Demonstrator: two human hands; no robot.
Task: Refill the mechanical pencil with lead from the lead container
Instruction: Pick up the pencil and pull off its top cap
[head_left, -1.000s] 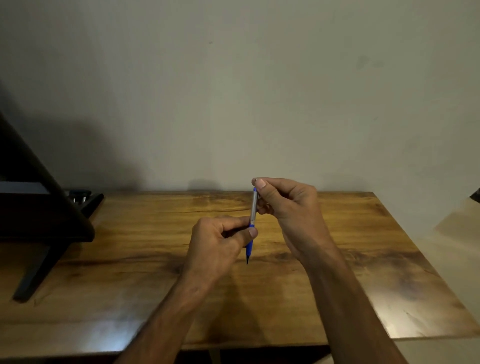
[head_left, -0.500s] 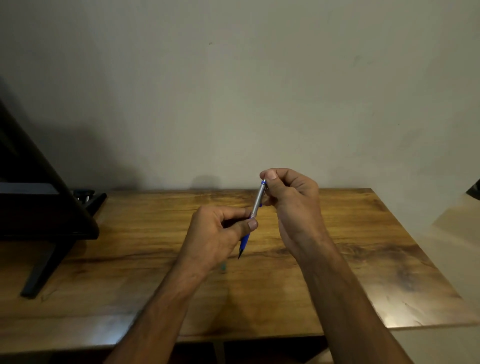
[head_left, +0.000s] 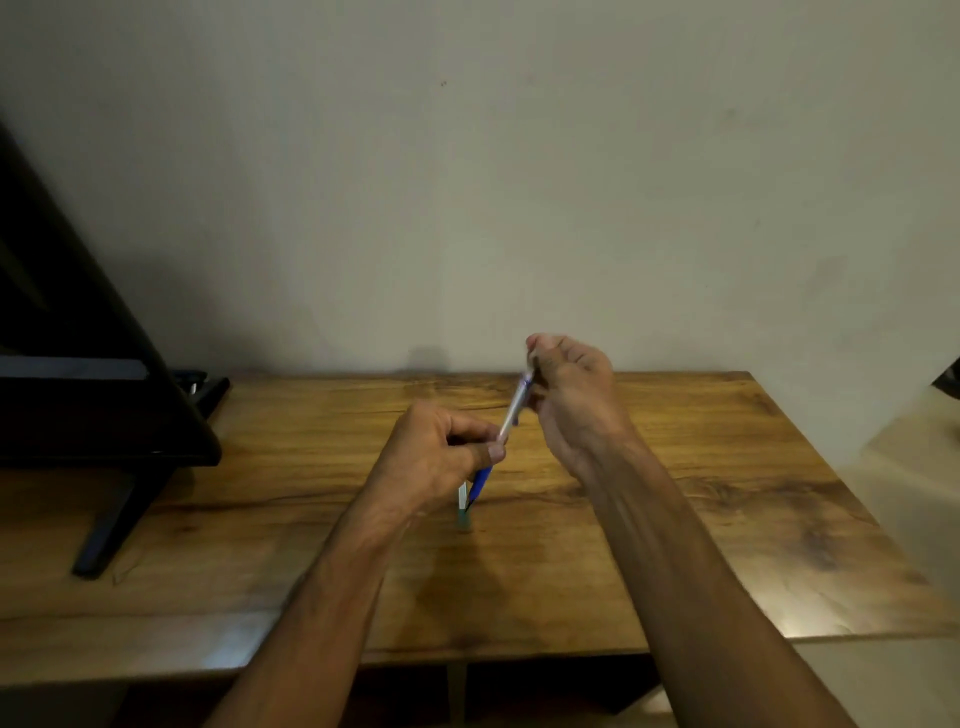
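Above the table (head_left: 675, 519), the mechanical pencil (head_left: 511, 410) slants tip-down toward the person, cap end up and away. Left hand (head_left: 441, 457) grasps its lower barrel; right hand (head_left: 571, 384) pinches the cap end. A small lead container (head_left: 462, 501), partly hidden, lies under the tip.

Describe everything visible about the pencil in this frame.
The pencil is slim, with a silvery barrel and a blue grip section tapering to a dark tip. It is held in the air above the table, tilted, tip down and toward the person, top end up and to the right. The left hand pinches it at mid-barrel; the right hand closes around its top end, which is blurred and partly hidden. A small pale object lies on the table just below the tip.
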